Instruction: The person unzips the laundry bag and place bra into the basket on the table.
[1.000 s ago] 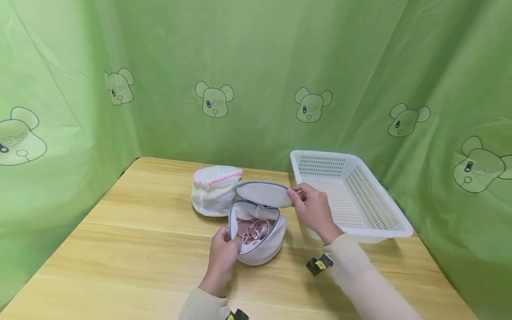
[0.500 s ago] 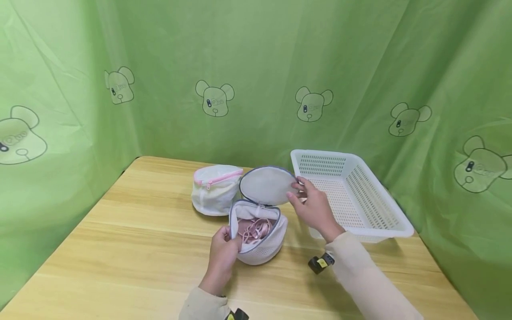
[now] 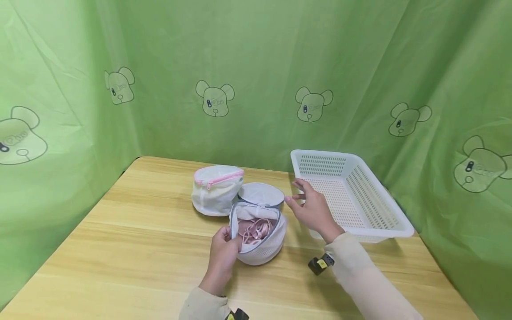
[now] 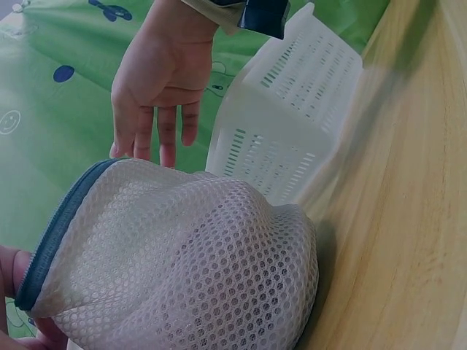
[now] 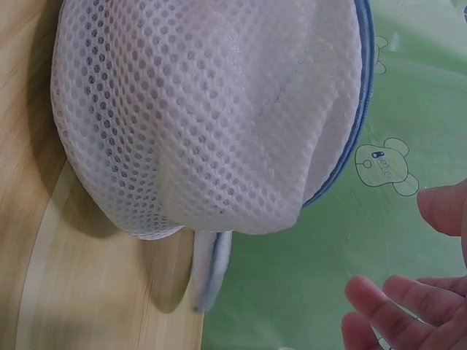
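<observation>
A white mesh laundry bag [image 3: 264, 254] with a blue-grey zipper edge stands unzipped on the table. Its round lid [image 3: 262, 194] is folded back behind the mouth. Inside lies a pink bundle with thin straps [image 3: 257, 231], whose kind I cannot tell. My left hand [image 3: 223, 251] pinches the bag's near left rim between thumb and fingers. In the left wrist view the mesh wall [image 4: 211, 262] hides most of that hand. My right hand [image 3: 314, 210] is just right of the lid, fingers loosely extended and holding nothing. The right wrist view shows its fingers [image 5: 408, 306] apart from the bag.
A second white mesh bag [image 3: 218, 198] with a pink zipper, zipped up, stands behind and left of the first. At the right is a white plastic basket [image 3: 384, 233] with slotted walls. Green curtain [image 3: 256, 53] surrounds the wooden table [image 3: 120, 249] behind and at the sides.
My right hand first held the lid's edge, raised it, then let it go. The lid has dropped back behind the bag's mouth. My left hand has stayed on the rim.
</observation>
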Demonstrator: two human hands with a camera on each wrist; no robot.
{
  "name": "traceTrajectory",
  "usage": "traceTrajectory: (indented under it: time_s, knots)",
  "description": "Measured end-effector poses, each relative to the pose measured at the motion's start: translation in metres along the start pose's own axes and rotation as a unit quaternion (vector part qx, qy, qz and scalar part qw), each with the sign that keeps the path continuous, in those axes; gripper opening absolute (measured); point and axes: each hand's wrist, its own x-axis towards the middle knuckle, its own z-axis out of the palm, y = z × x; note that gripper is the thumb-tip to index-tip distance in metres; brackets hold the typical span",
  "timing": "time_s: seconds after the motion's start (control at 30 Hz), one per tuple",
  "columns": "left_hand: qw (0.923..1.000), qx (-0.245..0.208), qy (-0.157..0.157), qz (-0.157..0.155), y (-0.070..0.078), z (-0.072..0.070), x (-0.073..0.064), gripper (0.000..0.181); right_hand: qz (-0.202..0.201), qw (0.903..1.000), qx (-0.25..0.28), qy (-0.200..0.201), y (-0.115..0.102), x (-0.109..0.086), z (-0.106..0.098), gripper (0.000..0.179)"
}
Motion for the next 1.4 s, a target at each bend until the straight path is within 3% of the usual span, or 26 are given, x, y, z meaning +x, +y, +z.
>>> traceTrajectory:
  time_s: [0.5,0.77,1.03,1.2,1.4]
  knots:
    - [0.9999,0.007,0.012,0.006,0.002,0.0,-0.002,0.023,-0.04,0.9989,0.024,-0.005,-0.006,-0.005,0.007,0.051]
    - [0.9999,0.005,0.011,0.009,0.003,-0.001,-0.002,0.021,-0.119,0.991,0.032,-0.051,-0.017,-0.014,0.017,0.026]
    - [0.9999,0.002,0.009,0.009,0.003,-0.001,-0.002,0.022,-0.192,0.9767,0.026,-0.092,-0.024,-0.02,0.023,0.016]
    - [1.0,0.002,0.005,0.007,0.003,0.0,-0.003,0.023,-0.204,0.9728,0.011,-0.11,-0.024,-0.021,0.025,0.011]
    - [1.0,0.003,0.004,0.005,0.003,0.002,-0.003,0.023,-0.189,0.968,-0.023,-0.163,-0.016,-0.021,0.03,0.011]
